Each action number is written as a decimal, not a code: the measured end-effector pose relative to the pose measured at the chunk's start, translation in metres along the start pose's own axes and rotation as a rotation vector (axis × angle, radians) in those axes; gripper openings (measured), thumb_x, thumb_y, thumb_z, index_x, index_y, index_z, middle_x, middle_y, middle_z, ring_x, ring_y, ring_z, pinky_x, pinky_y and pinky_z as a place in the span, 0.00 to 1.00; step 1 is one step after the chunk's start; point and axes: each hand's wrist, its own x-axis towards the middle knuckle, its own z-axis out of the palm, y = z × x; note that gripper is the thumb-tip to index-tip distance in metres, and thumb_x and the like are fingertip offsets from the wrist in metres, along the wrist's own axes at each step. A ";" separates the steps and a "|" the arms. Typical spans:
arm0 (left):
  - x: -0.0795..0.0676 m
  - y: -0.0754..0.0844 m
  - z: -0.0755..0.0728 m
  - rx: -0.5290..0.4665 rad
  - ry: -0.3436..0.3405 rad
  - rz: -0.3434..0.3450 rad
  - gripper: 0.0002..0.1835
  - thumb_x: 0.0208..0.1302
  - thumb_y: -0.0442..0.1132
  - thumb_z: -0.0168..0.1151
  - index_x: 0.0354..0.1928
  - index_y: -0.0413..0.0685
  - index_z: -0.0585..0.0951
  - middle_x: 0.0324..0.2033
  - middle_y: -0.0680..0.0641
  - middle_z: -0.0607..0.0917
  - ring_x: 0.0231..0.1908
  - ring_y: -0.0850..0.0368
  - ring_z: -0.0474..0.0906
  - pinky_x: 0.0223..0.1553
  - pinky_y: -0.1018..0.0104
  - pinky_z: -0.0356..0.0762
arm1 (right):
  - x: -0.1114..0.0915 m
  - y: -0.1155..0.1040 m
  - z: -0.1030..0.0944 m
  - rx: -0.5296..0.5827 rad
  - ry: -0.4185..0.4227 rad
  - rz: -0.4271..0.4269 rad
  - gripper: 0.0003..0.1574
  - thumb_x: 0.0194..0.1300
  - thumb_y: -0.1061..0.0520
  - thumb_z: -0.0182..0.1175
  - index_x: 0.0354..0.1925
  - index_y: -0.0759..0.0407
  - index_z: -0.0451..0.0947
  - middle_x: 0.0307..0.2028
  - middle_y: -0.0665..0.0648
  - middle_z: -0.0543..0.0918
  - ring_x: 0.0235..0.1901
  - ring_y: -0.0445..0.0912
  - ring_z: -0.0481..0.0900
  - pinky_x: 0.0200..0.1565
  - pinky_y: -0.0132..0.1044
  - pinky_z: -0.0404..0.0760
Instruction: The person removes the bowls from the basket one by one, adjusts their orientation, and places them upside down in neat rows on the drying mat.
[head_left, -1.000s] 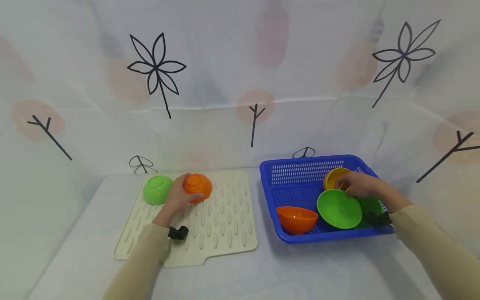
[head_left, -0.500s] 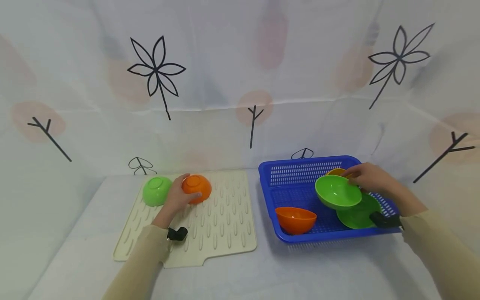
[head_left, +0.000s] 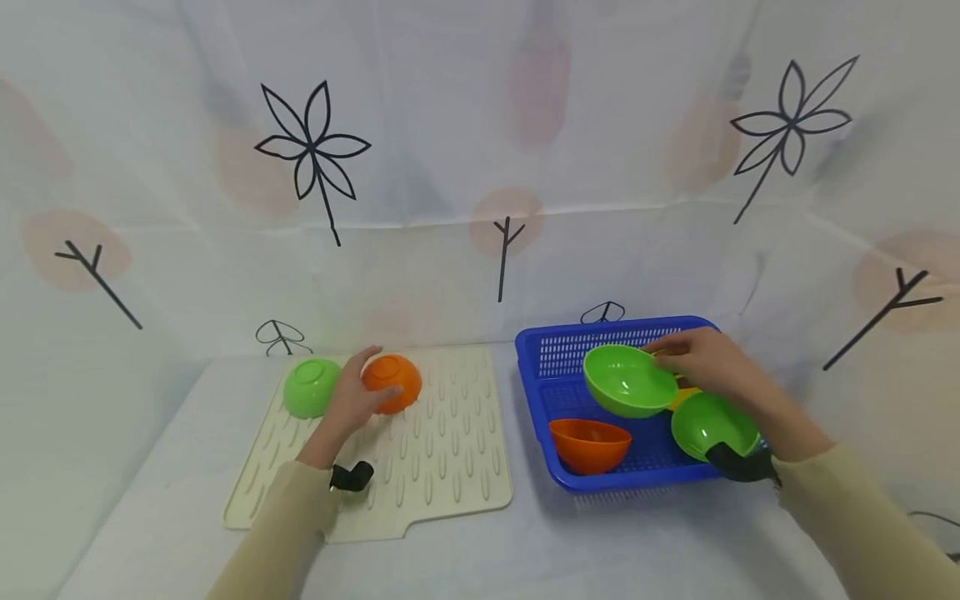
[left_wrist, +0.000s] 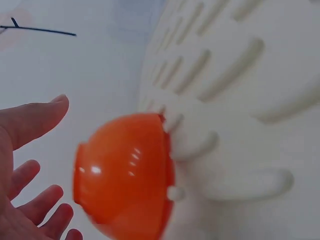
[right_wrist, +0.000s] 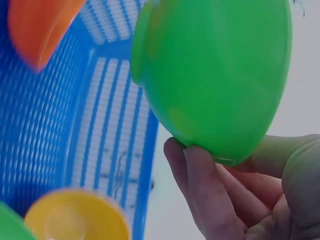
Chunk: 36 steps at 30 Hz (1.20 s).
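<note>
In the head view my right hand [head_left: 701,360] pinches the rim of a light green bowl [head_left: 628,379], lifted over the blue basket. The right wrist view shows thumb and fingers on opposite sides of the green bowl's wall [right_wrist: 215,75]. My left hand [head_left: 354,400] is beside an upturned orange bowl [head_left: 393,382] on a cream ridged drying mat [head_left: 450,467]. In the left wrist view its fingers are spread, with a gap to the orange bowl [left_wrist: 127,175]. An upturned green bowl [head_left: 309,390] sits left of that hand on the mat.
The blue basket [head_left: 534,417] holds a tilted orange bowl [head_left: 591,448] at front left, another green bowl [head_left: 708,427] at right, and a yellow bowl [right_wrist: 77,217] partly hidden in the head view. A patterned cloth [head_left: 420,275] hangs behind.
My right hand has lifted the light green bowl from the other dishes and carried it left above the basket. The left hand stays nearly still, its fingers slightly farther off the orange bowl.
</note>
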 end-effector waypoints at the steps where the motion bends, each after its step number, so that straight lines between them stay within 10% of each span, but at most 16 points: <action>1: -0.002 0.003 -0.001 0.004 0.001 0.020 0.42 0.59 0.41 0.73 0.74 0.49 0.63 0.73 0.40 0.61 0.71 0.39 0.57 0.69 0.38 0.56 | 0.000 -0.005 0.004 0.004 0.007 -0.003 0.24 0.72 0.54 0.59 0.58 0.69 0.78 0.48 0.68 0.84 0.40 0.50 0.84 0.40 0.44 0.87; 10: -0.025 0.047 0.003 -0.056 -0.050 0.151 0.41 0.58 0.42 0.75 0.73 0.57 0.66 0.71 0.43 0.65 0.65 0.38 0.66 0.62 0.39 0.68 | -0.004 -0.046 0.038 0.071 0.054 -0.029 0.21 0.70 0.57 0.61 0.57 0.65 0.80 0.44 0.62 0.85 0.30 0.50 0.79 0.30 0.35 0.82; 20: -0.054 0.091 0.024 -0.141 -0.215 0.357 0.45 0.54 0.43 0.78 0.73 0.52 0.65 0.70 0.47 0.68 0.70 0.46 0.62 0.69 0.42 0.59 | 0.008 -0.080 0.085 0.126 0.055 -0.064 0.17 0.70 0.60 0.61 0.54 0.62 0.83 0.44 0.62 0.86 0.36 0.49 0.85 0.35 0.39 0.87; 28: -0.070 0.103 0.040 -0.238 -0.324 0.352 0.51 0.53 0.43 0.78 0.76 0.50 0.60 0.72 0.51 0.65 0.70 0.49 0.61 0.68 0.43 0.62 | 0.015 -0.095 0.123 0.211 0.110 -0.106 0.14 0.68 0.64 0.62 0.52 0.63 0.84 0.42 0.61 0.87 0.36 0.49 0.86 0.34 0.38 0.87; 36: -0.073 0.104 0.044 -0.277 -0.293 0.343 0.50 0.52 0.41 0.79 0.75 0.53 0.60 0.69 0.51 0.68 0.68 0.51 0.63 0.67 0.45 0.65 | 0.019 -0.099 0.144 0.218 0.174 -0.130 0.13 0.67 0.64 0.63 0.50 0.63 0.84 0.41 0.58 0.88 0.38 0.48 0.86 0.32 0.36 0.86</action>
